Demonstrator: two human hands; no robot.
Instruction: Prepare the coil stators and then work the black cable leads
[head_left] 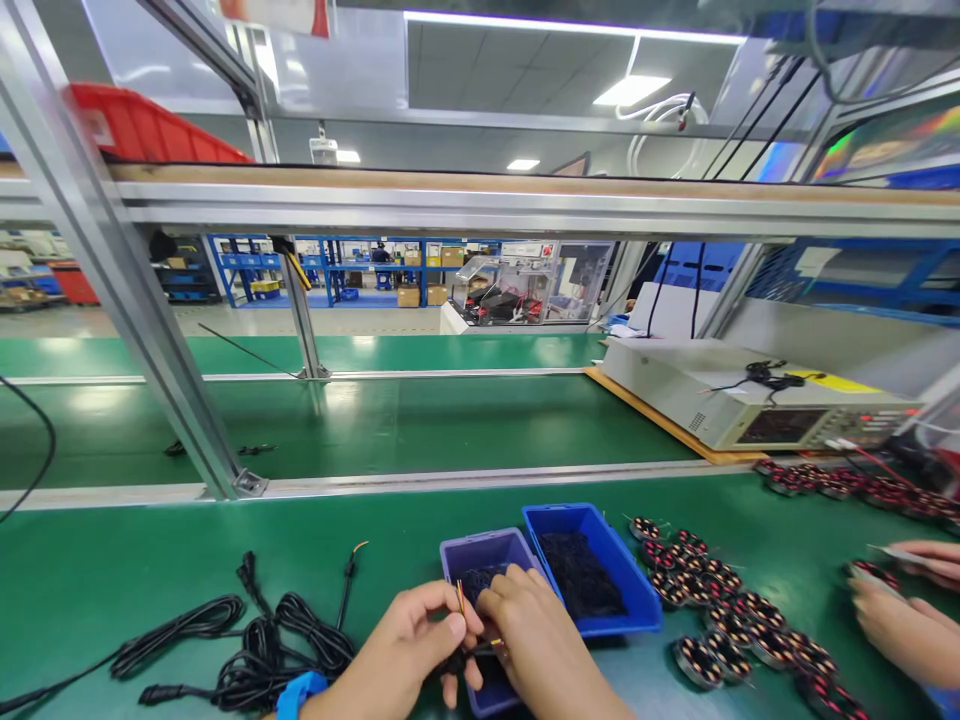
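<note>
Thin coloured wires (460, 595) are being pinched between thumb and finger of the left hand (420, 640), over the purple bin (480, 541). The right hand (529, 632) is being held curled beside them; whether anything is being gripped cannot be told. Bundled black cables (259, 655) are being supported by the green table (135, 560).

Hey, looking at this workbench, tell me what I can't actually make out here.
All in the head view:
- Contents of the purple bin: partly covered by the right hand.
- Lower run of the thin wires: hidden by the left hand.
- The person beyond the co-worker's hands: mostly cut off by the right edge.
- Panel markings on the gray instrument: too small and blurred.
</note>
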